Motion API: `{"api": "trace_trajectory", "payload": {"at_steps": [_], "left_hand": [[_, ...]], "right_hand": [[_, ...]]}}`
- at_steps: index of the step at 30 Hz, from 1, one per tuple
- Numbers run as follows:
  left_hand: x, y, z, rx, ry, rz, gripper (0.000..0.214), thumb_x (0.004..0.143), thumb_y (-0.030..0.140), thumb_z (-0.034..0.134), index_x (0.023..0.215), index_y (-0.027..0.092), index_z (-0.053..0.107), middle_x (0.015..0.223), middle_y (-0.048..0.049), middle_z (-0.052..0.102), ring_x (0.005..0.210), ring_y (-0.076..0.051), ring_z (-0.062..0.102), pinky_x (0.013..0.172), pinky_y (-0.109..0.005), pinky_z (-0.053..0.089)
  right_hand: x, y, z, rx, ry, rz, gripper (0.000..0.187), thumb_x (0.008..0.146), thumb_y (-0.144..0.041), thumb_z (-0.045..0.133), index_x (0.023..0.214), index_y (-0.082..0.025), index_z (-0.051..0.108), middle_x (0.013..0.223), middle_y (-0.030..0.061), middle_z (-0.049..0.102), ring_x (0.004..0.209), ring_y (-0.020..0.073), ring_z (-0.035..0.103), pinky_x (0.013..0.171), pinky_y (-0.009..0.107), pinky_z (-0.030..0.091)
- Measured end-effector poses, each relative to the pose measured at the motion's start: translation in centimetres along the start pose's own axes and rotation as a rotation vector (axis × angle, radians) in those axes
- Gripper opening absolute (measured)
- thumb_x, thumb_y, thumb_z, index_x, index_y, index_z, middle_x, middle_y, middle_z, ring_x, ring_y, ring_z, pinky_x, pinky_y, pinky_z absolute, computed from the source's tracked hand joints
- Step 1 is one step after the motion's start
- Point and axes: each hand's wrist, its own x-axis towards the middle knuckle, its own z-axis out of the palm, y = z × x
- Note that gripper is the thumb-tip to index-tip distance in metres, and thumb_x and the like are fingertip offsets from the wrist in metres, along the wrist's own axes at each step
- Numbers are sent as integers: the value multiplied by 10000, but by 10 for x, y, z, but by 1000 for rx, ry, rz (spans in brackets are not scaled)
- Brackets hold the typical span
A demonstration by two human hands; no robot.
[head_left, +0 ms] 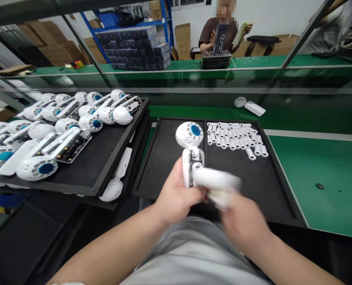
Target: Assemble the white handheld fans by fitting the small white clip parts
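White device [188, 164] gripped in the left hand [176, 196], its insides bared

The left hand is closed around the device's body, thumb [195, 194] at the near end; the rounded head [181, 135] with its blue disc [195, 130] lies just beyond that grip, apparently joined to it. Just right of that grip, the right hand [242, 215] seems to grasp a long white piece [217, 179] (motion blur hides exactly how it is held). A black tray [160, 158] lies beneath the grip, with small white parts [233, 144] on it, beyond and to the right. The shell [187, 173] looks like smooth, hard plastic: probably light and stiff, and apt to slip a little in bare hands. The exposed inner parts [196, 156] are likely the fragile area, so the better hold is along the outer shell walls, clear of the opening, with the rounded head supported.
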Motion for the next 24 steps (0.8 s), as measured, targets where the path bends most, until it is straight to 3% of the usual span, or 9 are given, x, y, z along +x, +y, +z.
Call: {"api": "trace_trajectory", "payload": {"at_steps": [3,8,10,13,16,20,24], "left_hand": [[-2,0,-2,-8,-6,-7,481,663,89,724,1041,190,444,780,14,618,623,-135,597,546,-251,506],[-4,2,-11,-90,-88,-50,424,660,86,691,1022,173,486,768,-13,642,608,-150,606,563,-280,504],[-4,3,-11,-164,-103,-29,424,648,96,695,1022,176,510,828,-24,647,641,-157,618,576,-290,511],[-1,5,-10,-275,-79,16,409,676,245,716,1036,177,532,917,-48,645,682,-176,628,565,-295,516],[4,4,-8,-327,28,14,395,744,415,676,1024,177,530,904,-52,633,679,-178,621,575,-296,515],[8,-2,-2,-350,55,-16,381,761,447,662,999,181,530,892,-46,636,655,-175,611,551,-287,503],[13,-9,-3,-361,80,-8,414,728,444,725,976,163,550,849,-43,645,645,-153,611,562,-256,506]], "right_hand": [[7,-4,6,18,-20,-51,154,915,-146,385,810,-236,455,568,-12,556,431,174,513,435,291,333],[7,-3,-16,171,216,-60,163,920,-193,439,776,-245,496,598,5,555,513,193,564,543,304,447],[5,-5,-20,149,241,-62,179,916,-200,441,749,-250,480,595,12,554,505,199,557,541,313,451],[3,-10,-14,47,106,-130,169,890,-159,405,758,-244,470,588,13,572,471,197,560,483,301,417],[-1,-10,-5,-50,-76,-128,186,883,-123,375,757,-241,444,548,-14,543,410,176,512,410,294,335],[-9,-4,-3,2,15,-174,185,924,-206,345,843,-221,511,699,52,639,571,200,607,525,299,424],[-6,0,2,-127,-95,-81,189,913,-171,356,774,-229,470,566,-5,555,445,161,507,463,286,291]]}}
